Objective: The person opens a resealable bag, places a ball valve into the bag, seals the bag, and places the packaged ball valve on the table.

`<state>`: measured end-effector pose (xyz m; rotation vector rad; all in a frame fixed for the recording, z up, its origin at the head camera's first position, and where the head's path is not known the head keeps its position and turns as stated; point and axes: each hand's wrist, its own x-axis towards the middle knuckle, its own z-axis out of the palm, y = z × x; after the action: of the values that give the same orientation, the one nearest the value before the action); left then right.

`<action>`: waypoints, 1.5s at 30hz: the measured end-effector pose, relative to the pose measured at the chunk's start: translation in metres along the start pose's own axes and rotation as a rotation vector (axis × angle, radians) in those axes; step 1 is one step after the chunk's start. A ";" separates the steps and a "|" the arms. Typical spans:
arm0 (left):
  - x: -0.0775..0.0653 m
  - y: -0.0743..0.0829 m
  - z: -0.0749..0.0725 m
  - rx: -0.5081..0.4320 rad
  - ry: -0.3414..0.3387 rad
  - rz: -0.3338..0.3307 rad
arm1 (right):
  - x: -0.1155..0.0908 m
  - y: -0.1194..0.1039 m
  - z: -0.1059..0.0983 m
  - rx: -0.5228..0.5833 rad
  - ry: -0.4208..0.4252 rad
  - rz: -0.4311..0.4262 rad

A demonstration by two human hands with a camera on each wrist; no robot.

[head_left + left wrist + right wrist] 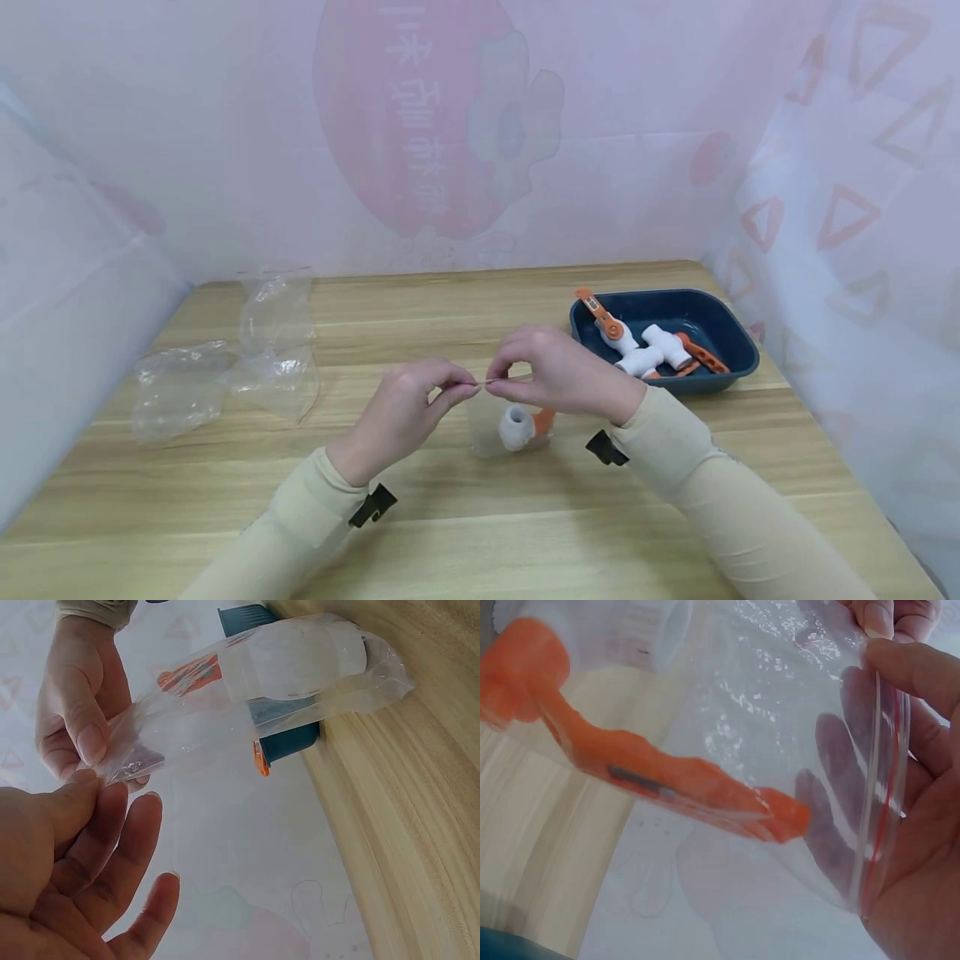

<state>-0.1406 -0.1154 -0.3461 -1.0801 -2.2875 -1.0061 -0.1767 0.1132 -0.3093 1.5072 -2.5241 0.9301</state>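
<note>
Between both hands hangs a clear zip-lock bag [486,429] with a white plastic ball valve [516,428] inside. My left hand [408,408] pinches the bag's top edge between thumb and index finger; its other fingers spread loosely in the left wrist view. Right beside it, my right hand [558,375] pinches the same edge, its fingertips close to the left ones. In the right wrist view the valve's orange handle [652,769] points toward the bag's mouth, where a red zip line [889,817] runs along the right palm. The valve body [300,664] lies at the bag's bottom.
A dark blue basin [712,317] stands at the back right, holding several white valves [663,346] with orange handles. Clear plastic bags [273,367] lie at the left on the wooden table [465,533]. Printed curtains [247,167] enclose the back and sides.
</note>
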 end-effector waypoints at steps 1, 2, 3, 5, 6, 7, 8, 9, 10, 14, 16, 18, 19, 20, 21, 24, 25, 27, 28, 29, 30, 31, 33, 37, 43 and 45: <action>0.000 0.000 0.000 -0.004 0.001 0.008 | 0.001 0.000 0.001 0.008 -0.004 -0.003; 0.000 -0.001 0.000 -0.007 0.002 0.014 | 0.002 0.000 0.001 0.013 -0.007 -0.007; 0.000 -0.001 0.001 -0.010 0.004 0.019 | 0.002 0.000 0.002 0.016 -0.010 -0.010; 0.000 -0.001 0.001 -0.015 0.006 0.027 | 0.003 0.000 0.003 0.018 -0.015 -0.017; -0.001 -0.001 0.001 -0.015 0.007 0.031 | 0.003 0.000 0.003 0.014 -0.017 -0.018; -0.001 -0.001 0.001 -0.012 0.008 0.034 | 0.003 0.000 0.003 0.007 -0.015 -0.017; -0.001 -0.001 0.001 -0.008 0.010 0.036 | 0.003 0.000 0.003 0.002 -0.014 -0.014; -0.001 -0.001 0.001 -0.004 0.010 0.039 | 0.003 0.000 0.003 -0.004 -0.011 -0.012; -0.001 -0.001 0.001 0.001 0.010 0.041 | 0.003 0.000 0.003 -0.009 -0.009 -0.009; -0.002 -0.001 0.002 0.020 0.012 0.047 | 0.002 0.000 0.002 -0.015 0.004 0.000; -0.003 0.000 0.002 0.028 0.016 0.053 | 0.001 -0.001 0.002 -0.014 0.008 0.000; -0.003 0.000 0.002 0.035 0.020 0.060 | 0.001 -0.001 0.002 -0.014 0.011 0.001; -0.003 0.000 0.002 0.037 0.021 0.062 | 0.001 -0.001 0.002 -0.016 0.012 0.001; -0.003 0.001 0.002 0.042 0.022 0.065 | 0.001 -0.001 0.002 -0.019 0.013 0.001; -0.003 0.001 0.002 0.045 0.022 0.067 | 0.000 -0.002 0.002 -0.024 0.014 0.001; -0.002 0.001 0.002 0.049 0.023 0.069 | -0.001 -0.001 0.001 -0.034 0.019 0.000; -0.002 0.001 0.002 0.050 0.022 0.070 | -0.001 -0.001 0.001 -0.035 0.020 -0.002; -0.002 0.001 0.002 0.054 0.020 0.070 | -0.002 -0.001 0.001 -0.034 0.018 -0.006; -0.002 0.001 0.001 0.057 0.018 0.069 | -0.002 -0.001 0.000 -0.033 0.019 -0.008; -0.002 0.001 0.001 0.059 0.017 0.067 | -0.002 0.000 0.000 -0.032 0.018 -0.009; -0.002 0.001 0.001 0.061 0.015 0.065 | -0.002 0.000 0.000 -0.029 0.017 -0.008; -0.002 0.001 0.000 0.064 0.014 0.062 | -0.003 0.001 0.000 -0.027 0.013 -0.006; -0.003 0.001 0.000 0.068 0.011 0.056 | -0.004 0.002 0.000 -0.023 0.010 0.002; -0.004 0.000 -0.001 0.071 0.010 0.048 | -0.006 0.004 -0.002 -0.013 0.007 0.022; -0.004 0.000 -0.002 0.080 0.006 0.040 | -0.010 0.007 -0.004 -0.003 0.014 0.004; -0.004 0.000 -0.003 0.077 0.001 0.033 | -0.012 0.008 -0.005 -0.003 0.018 0.001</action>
<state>-0.1383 -0.1196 -0.3467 -1.0817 -2.2802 -0.8983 -0.1784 0.1283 -0.3133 1.4891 -2.5133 0.9350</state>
